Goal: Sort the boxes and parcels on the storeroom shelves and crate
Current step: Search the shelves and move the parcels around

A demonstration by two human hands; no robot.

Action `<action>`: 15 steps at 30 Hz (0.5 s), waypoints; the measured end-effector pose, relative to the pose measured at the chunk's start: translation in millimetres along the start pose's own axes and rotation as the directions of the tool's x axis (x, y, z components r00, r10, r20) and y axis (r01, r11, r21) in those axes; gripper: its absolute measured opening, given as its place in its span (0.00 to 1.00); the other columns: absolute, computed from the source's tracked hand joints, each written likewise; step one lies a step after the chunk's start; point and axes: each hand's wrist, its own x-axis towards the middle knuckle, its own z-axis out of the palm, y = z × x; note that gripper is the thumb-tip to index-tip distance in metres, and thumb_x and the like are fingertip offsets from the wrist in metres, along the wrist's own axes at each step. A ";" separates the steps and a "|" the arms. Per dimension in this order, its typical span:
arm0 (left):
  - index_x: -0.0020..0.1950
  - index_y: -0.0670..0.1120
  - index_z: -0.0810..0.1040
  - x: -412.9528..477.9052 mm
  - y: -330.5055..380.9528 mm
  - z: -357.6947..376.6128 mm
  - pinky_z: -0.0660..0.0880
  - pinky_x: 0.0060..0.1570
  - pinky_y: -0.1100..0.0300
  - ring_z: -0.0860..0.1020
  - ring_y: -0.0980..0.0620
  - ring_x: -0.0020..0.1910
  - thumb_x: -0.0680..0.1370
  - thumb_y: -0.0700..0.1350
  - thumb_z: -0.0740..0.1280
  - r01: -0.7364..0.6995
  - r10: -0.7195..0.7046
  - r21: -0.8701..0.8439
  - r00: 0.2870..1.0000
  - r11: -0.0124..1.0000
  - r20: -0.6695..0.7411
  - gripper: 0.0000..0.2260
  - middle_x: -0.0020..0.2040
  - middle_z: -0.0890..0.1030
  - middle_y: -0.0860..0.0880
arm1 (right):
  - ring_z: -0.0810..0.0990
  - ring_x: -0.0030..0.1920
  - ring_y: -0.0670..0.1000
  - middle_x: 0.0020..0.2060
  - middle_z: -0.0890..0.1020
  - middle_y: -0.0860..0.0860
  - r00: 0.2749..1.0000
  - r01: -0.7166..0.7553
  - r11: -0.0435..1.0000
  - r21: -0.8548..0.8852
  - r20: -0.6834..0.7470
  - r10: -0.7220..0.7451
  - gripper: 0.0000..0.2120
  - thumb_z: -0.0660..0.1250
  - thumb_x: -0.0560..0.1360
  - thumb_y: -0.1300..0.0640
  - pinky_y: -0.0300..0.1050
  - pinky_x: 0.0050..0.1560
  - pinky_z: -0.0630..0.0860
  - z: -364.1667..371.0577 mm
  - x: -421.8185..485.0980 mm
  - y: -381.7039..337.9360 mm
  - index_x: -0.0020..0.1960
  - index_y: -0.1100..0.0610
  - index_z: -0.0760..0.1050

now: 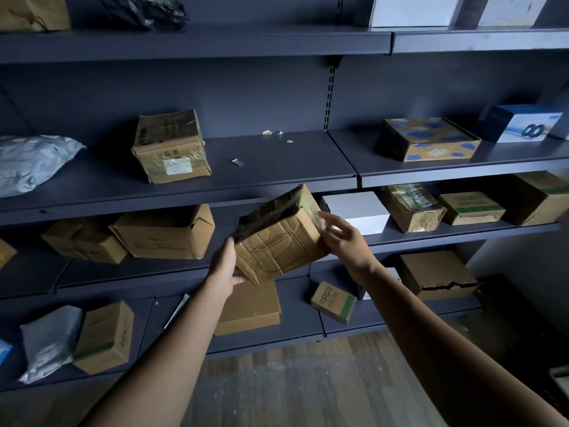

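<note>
Box (278, 238) tilted between hands, long axis up-right

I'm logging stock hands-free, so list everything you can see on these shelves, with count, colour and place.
Held box: one, brown, tilted, mid-air.
Brown boxes: about eleven, across the shelves, e.g..
Blue-patterned box: one, second shelf, right.
White box: one, third shelf.
Blue-white box: one, far right.
Grey bags: two, left, and.
Black bag: one, top shelf.
Left hand: grips box's lower corner.
Right hand: fingers spread at box's right edge.
</note>
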 end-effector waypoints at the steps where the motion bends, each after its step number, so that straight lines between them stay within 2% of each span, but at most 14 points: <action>1: 0.65 0.45 0.75 0.0 -0.5 -0.7 0.79 0.43 0.48 0.78 0.41 0.55 0.81 0.58 0.56 0.011 -0.011 -0.016 1.000 1.000 0.007 0.21 0.58 0.79 0.41 | 0.79 0.46 0.48 0.51 0.78 0.52 1.000 -0.015 0.999 0.028 -0.020 0.015 0.17 0.65 0.79 0.63 0.34 0.38 0.77 1.1 -0.1 0.3 0.67 0.60 0.71; 4: 0.65 0.43 0.74 0.8 -4.6 -2.0 0.76 0.47 0.46 0.77 0.40 0.54 0.82 0.53 0.56 0.052 -0.050 -0.080 0.998 0.995 0.030 0.18 0.58 0.79 0.41 | 0.79 0.52 0.53 0.55 0.79 0.54 0.993 -0.071 0.995 0.068 -0.086 0.077 0.25 0.70 0.76 0.60 0.36 0.41 0.78 3.3 2.2 0.6 0.69 0.65 0.68; 7: 0.64 0.42 0.73 0.0 -7.5 -2.9 0.76 0.50 0.45 0.78 0.40 0.54 0.83 0.48 0.57 0.041 -0.039 -0.104 0.999 0.994 0.021 0.15 0.59 0.79 0.39 | 0.81 0.51 0.53 0.54 0.80 0.57 0.985 -0.109 0.994 0.029 -0.130 0.112 0.24 0.71 0.75 0.58 0.40 0.48 0.79 5.8 5.5 0.0 0.67 0.66 0.71; 9: 0.63 0.42 0.74 -1.3 -8.2 -2.5 0.77 0.52 0.46 0.78 0.41 0.54 0.83 0.44 0.56 -0.016 0.018 -0.093 1.000 0.996 0.019 0.12 0.59 0.79 0.40 | 0.82 0.45 0.49 0.48 0.81 0.53 0.985 -0.131 0.990 -0.060 -0.124 0.123 0.18 0.68 0.77 0.59 0.39 0.46 0.80 5.9 5.4 -1.6 0.65 0.64 0.75; 11: 0.65 0.44 0.73 -2.8 -7.8 -2.3 0.75 0.58 0.46 0.77 0.41 0.57 0.83 0.43 0.56 -0.087 0.089 -0.063 0.996 0.994 0.026 0.13 0.59 0.78 0.42 | 0.79 0.39 0.46 0.41 0.80 0.49 0.985 -0.140 0.975 -0.176 -0.124 0.119 0.11 0.63 0.80 0.57 0.34 0.37 0.75 4.7 4.0 -2.6 0.59 0.61 0.79; 12: 0.66 0.44 0.72 -3.6 -7.5 -1.9 0.74 0.59 0.46 0.77 0.41 0.59 0.84 0.42 0.56 -0.122 0.124 -0.045 0.992 0.992 0.035 0.13 0.59 0.77 0.43 | 0.77 0.39 0.47 0.40 0.80 0.50 0.984 -0.148 0.965 -0.217 -0.133 0.121 0.11 0.61 0.81 0.56 0.36 0.36 0.73 4.7 2.9 -3.8 0.55 0.60 0.80; 13: 0.65 0.44 0.73 -5.1 -6.8 -1.4 0.74 0.59 0.47 0.76 0.42 0.60 0.83 0.41 0.56 -0.154 0.154 -0.019 0.987 0.988 0.045 0.12 0.60 0.77 0.43 | 0.76 0.41 0.50 0.41 0.80 0.52 0.982 -0.158 0.957 -0.244 -0.141 0.126 0.14 0.59 0.82 0.54 0.41 0.39 0.72 4.2 2.5 -4.2 0.53 0.61 0.79; 15: 0.60 0.44 0.75 -9.6 -5.1 0.7 0.74 0.58 0.47 0.76 0.43 0.57 0.82 0.38 0.55 -0.201 0.199 0.032 0.978 0.979 0.056 0.11 0.58 0.78 0.42 | 0.77 0.49 0.57 0.48 0.81 0.59 0.974 -0.195 0.947 -0.254 -0.165 0.156 0.21 0.54 0.83 0.50 0.48 0.47 0.73 2.3 3.8 -3.4 0.55 0.64 0.78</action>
